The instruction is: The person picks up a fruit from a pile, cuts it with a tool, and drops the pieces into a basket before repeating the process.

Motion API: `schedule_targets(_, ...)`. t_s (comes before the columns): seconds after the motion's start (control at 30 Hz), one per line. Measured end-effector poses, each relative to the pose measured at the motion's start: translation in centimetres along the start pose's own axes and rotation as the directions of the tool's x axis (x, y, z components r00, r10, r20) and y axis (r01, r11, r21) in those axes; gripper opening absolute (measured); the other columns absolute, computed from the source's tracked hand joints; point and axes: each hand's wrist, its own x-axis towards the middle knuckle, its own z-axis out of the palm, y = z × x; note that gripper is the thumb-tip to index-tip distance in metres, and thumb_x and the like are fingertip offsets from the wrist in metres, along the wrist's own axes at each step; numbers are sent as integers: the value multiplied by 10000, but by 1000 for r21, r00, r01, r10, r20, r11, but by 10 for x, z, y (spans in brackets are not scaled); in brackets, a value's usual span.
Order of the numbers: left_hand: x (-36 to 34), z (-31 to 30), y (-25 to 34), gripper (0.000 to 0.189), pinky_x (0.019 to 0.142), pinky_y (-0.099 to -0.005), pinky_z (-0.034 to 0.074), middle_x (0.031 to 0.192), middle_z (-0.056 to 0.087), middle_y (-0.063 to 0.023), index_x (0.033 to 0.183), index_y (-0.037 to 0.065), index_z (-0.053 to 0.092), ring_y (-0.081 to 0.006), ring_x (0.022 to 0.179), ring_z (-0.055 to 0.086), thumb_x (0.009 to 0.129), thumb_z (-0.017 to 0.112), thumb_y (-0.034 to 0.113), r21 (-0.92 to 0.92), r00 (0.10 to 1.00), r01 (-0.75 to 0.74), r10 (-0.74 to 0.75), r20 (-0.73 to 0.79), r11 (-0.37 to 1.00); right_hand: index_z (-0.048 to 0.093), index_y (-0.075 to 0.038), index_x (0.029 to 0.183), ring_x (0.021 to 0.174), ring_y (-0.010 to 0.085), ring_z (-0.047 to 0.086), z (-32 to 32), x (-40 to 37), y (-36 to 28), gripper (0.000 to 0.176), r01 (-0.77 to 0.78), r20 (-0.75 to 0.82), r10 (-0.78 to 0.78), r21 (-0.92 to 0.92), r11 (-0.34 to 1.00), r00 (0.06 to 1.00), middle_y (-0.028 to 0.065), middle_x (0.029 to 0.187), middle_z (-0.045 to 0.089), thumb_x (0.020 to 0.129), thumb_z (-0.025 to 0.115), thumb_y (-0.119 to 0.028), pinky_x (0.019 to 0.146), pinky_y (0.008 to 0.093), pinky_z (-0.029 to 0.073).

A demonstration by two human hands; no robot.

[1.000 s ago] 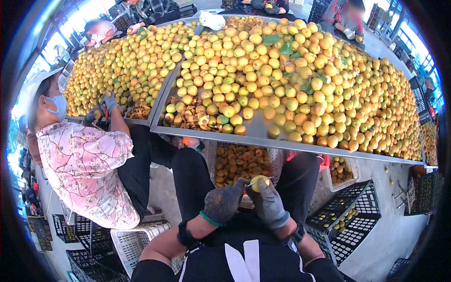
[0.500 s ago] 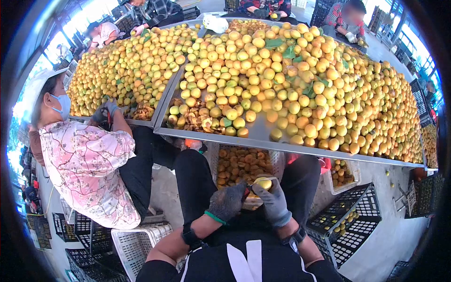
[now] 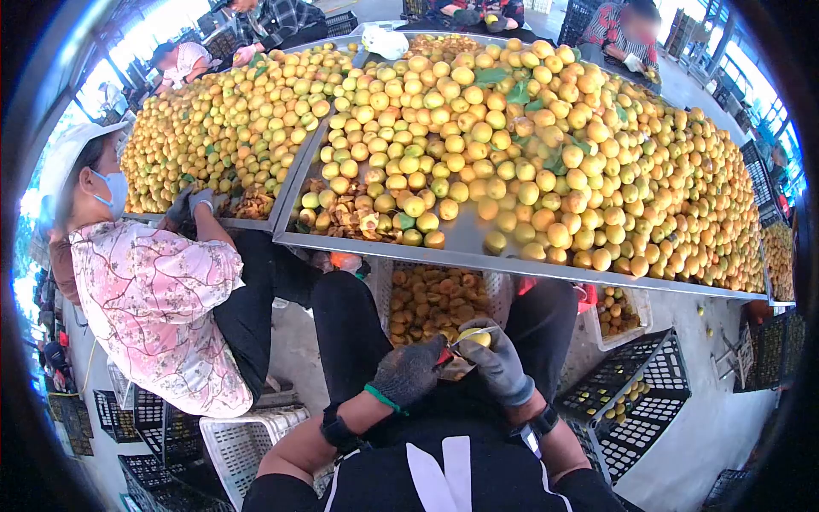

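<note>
Above my lap, my right hand (image 3: 497, 363) in a grey glove is closed round a yellow fruit (image 3: 479, 338). My left hand (image 3: 409, 372), in a dark knitted glove with a green cuff, grips a small tool with a red handle (image 3: 444, 355). A thin blade or strip reaches from the tool across the top of the fruit. Just beyond both hands, a white crate (image 3: 505, 300) between my knees holds many cut brownish-orange fruit halves (image 3: 437, 299).
A metal-edged table (image 3: 512, 266) heaped with yellow fruit (image 3: 589, 183) spans the front. A co-worker (image 3: 158, 282) sits close on the left; others sit across. Crates include a white one (image 3: 243, 452) at left and a black one (image 3: 648, 410) at right.
The thin strip or blade now lies across the fruit's top, and the fruit appears slightly turned. Both hands have shifted very little. The view has moved slightly.
</note>
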Motion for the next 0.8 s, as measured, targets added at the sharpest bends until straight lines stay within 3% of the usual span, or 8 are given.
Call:
schedule_targets(0.17,3,18,-4,438,745,-484,512,911,651,-234,1168,30,576,-384,862,649,851,610,330,-182,999,5,5,52,983,517,-40,1156,898,95,578,-7,-2,11,334,-15,89,-1,179,984,996,33,1014,595,874,667,-135,802,236,479)
schedule_targets(0.27,7,13,-6,442,745,-487,510,923,646,-239,1145,8,567,-398,856,644,859,607,341,-152,999,36,-31,37,988,507,-43,1168,912,102,575,6,2,8,348,34,-31,-32,61,998,999,39,1039,584,865,672,-91,825,245,480)
schedule_targets(0.33,7,12,-7,430,743,-487,510,926,642,-244,1122,3,563,-406,849,641,867,600,347,-59,1000,22,-23,-14,998,509,-48,1179,915,106,573,8,6,12,368,173,-123,-220,-315,933,968,44,1054,579,860,688,-90,819,255,489)
schedule_targets(0.37,8,10,-9,429,744,-484,511,922,640,-249,1121,6,554,-410,854,638,868,607,349,-59,999,7,-9,-34,998,509,-48,1179,915,106,573,7,7,11,368,175,-125,-223,-315,933,967,44,1054,579,860,688,-90,819,255,489)
schedule_targets(0.43,8,-1,-3,428,744,-480,512,918,637,-254,1119,10,546,-415,859,635,870,614,351,-59,999,-6,3,-51,998,508,-48,1196,903,106,573,7,7,11,403,57,-135,-56,8,998,989,44,1040,588,861,706,-154,803,258,493)
schedule_targets(0.57,10,-13,2,461,752,-473,515,928,637,-256,1133,1,528,-411,877,636,852,654,343,-269,998,-60,58,-16,961,505,-39,1208,888,109,577,2,5,2,453,-46,-100,47,15,999,994,42,1025,601,854,721,-221,789,257,494)
schedule_targets(0.73,7,0,2,430,776,-462,509,977,626,-259,1111,-7,523,-410,922,626,855,653,313,-389,996,-35,65,64,921,503,-18,1182,871,95,584,-7,2,18,524,34,-97,-75,-368,929,992,62,977,616,818,754,-299,763,256,497)
schedule_targets(0.8,4,8,2,436,794,-455,504,1009,620,-266,1157,-15,501,-413,954,615,866,632,281,-249,996,-7,30,89,968,503,-15,1172,867,93,584,-5,-1,29,520,66,-125,-111,-320,945,986,67,969,616,815,758,-294,759,254,498)
